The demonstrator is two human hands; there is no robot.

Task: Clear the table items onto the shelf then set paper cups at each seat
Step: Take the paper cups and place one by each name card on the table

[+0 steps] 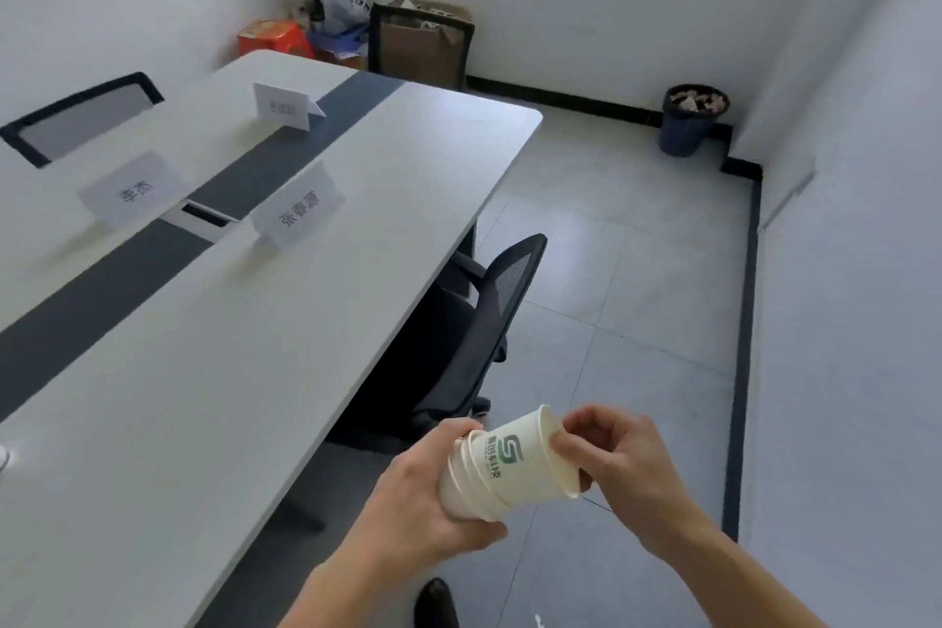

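Seemingly the counter [255,347] is cleared, with name cards [298,212] standing on it, up-left of the fingers [568,444]. A stack of paper cups [471,487] is gripped by the left hand [408,500], its end cup [525,459] pinched by fingers of the right hand [622,469]; no cup is set out yet

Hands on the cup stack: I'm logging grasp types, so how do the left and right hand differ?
The left hand wraps fingers round the nested end of the paper cups; the right hand only pinches the edge at the printed cup's free end. The left hand sits nearer the table, the right hand farther over the floor. Both hold the same paper cups, lying sideways.
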